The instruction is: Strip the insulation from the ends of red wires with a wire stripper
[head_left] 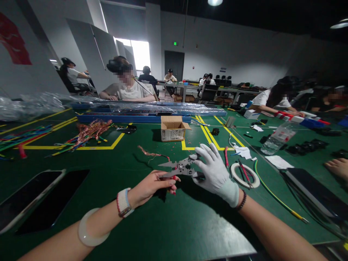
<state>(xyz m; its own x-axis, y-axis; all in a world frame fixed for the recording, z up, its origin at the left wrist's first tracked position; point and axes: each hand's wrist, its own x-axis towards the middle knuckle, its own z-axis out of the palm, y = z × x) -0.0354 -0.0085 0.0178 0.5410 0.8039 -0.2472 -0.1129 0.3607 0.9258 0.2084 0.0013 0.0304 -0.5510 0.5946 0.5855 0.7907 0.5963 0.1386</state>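
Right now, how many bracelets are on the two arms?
3: a white bangle and a red-white band on the left arm, dark beads on the right wrist. None seems hidden.

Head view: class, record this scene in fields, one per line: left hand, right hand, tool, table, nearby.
left hand: bare, pinching a red wire
right hand: white glove, gripping the stripper
tool: metal stripper, held between both hands above the table
table: green, yellow tape lines
nearby: box, bottle, tape roll, wire pile
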